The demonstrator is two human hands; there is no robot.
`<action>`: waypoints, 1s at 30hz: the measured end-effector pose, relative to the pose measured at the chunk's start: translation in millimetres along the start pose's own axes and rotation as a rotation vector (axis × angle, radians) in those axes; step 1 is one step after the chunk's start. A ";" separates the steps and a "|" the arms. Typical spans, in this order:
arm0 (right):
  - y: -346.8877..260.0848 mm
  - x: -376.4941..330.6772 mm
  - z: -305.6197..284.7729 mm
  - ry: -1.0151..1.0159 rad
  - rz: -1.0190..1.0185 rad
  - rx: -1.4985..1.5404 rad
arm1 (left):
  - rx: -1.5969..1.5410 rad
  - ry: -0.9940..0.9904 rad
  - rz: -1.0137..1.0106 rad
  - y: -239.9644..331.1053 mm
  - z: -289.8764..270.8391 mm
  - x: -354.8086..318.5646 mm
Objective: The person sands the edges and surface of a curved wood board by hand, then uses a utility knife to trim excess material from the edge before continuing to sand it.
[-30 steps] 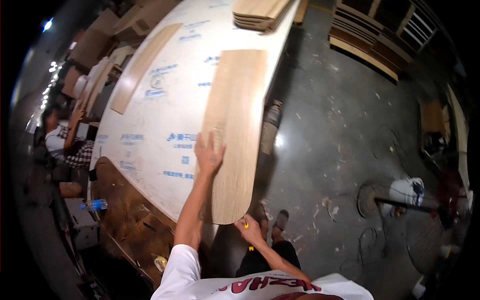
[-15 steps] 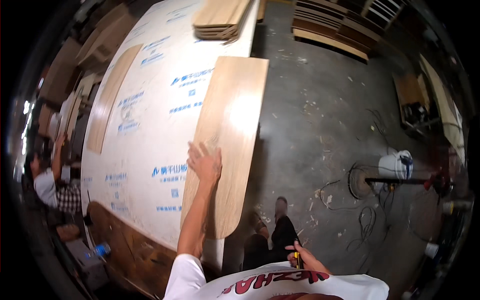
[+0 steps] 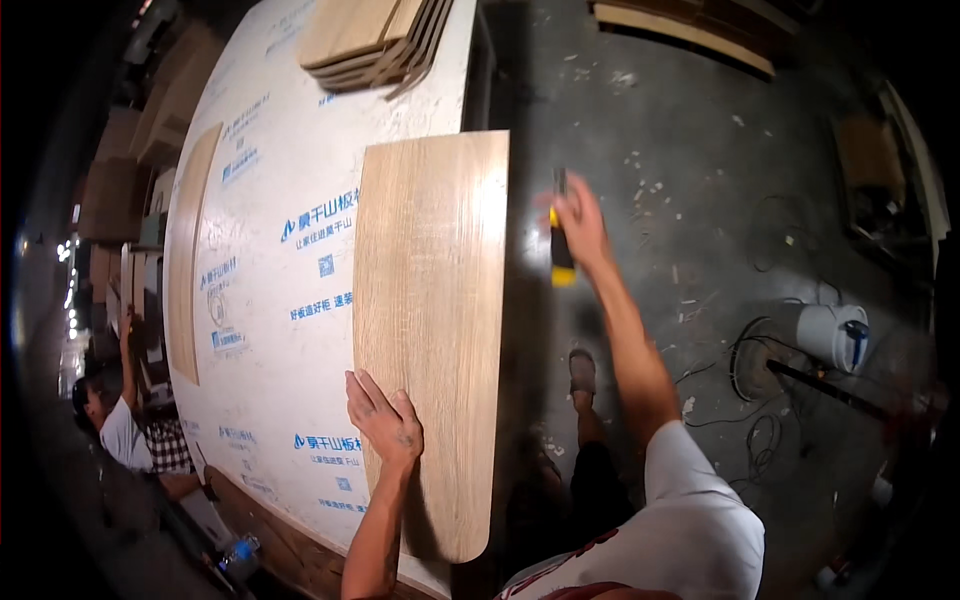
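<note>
A light wood-grain board (image 3: 430, 270) with one rounded near corner lies along the right edge of the white printed sheet (image 3: 270, 400). My left hand (image 3: 388, 420) rests on the board near its left edge, the fingers stretched out flat. To the right of the board, over the floor, my right hand (image 3: 582, 222) is closed around a yellow-and-black utility knife (image 3: 562, 262). The knife points away from me and is apart from the board. Motion slightly blurs this hand, so the blade is hard to make out.
Several similar boards are stacked (image 3: 365, 45) at the far end, and another board (image 3: 192, 260) lies at left. A person (image 3: 125, 430) is beyond the left edge. A white bucket (image 3: 832, 335) and loose cables (image 3: 765, 440) are on the floor at right.
My right hand has swung up and forward with the knife, from beside my body to the board's right side. The view has shifted; my left hand now lies nearer the board's near end.
</note>
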State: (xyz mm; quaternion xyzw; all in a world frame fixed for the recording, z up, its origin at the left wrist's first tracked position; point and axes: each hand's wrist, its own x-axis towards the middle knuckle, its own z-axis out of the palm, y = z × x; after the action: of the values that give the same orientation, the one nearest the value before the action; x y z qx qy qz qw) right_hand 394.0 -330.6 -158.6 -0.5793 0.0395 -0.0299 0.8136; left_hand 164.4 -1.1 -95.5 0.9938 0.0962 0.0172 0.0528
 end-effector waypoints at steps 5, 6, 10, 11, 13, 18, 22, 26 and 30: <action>12.1 105.4 8.1 -0.008 -0.208 -0.445 | -0.034 -0.026 0.036 14.4 4.7 12.8; 15.7 109.8 13.1 -0.014 -0.200 -0.433 | -0.061 -0.033 0.041 15.0 4.6 11.0; 16.6 115.6 23.9 0.024 -0.332 -0.532 | -0.021 -0.063 0.030 10.6 3.0 8.2; 14.8 115.5 24.5 0.039 -0.324 -0.517 | -0.018 -0.068 0.024 11.1 2.9 9.8; 15.2 116.4 21.7 0.068 -0.305 -0.491 | -0.048 -0.063 0.033 15.8 2.5 13.7; 18.7 116.9 24.8 0.080 -0.291 -0.515 | -0.047 -0.061 0.031 11.0 1.7 13.0; 16.8 118.2 24.7 0.107 -0.237 -0.511 | -0.058 -0.071 0.026 10.8 2.8 16.3; 15.4 117.9 21.2 0.083 -0.210 -0.506 | -0.065 -0.073 0.007 13.1 1.3 14.6; 23.4 120.2 21.0 0.096 -0.293 -0.487 | -0.050 -0.038 0.039 9.6 3.1 14.2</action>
State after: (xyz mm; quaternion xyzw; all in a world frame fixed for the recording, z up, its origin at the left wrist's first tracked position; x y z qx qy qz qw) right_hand 515.8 -314.5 -177.5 -0.7551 -0.0001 -0.1641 0.6347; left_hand 180.3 -8.0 -97.3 0.9940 0.0754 0.0016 0.0791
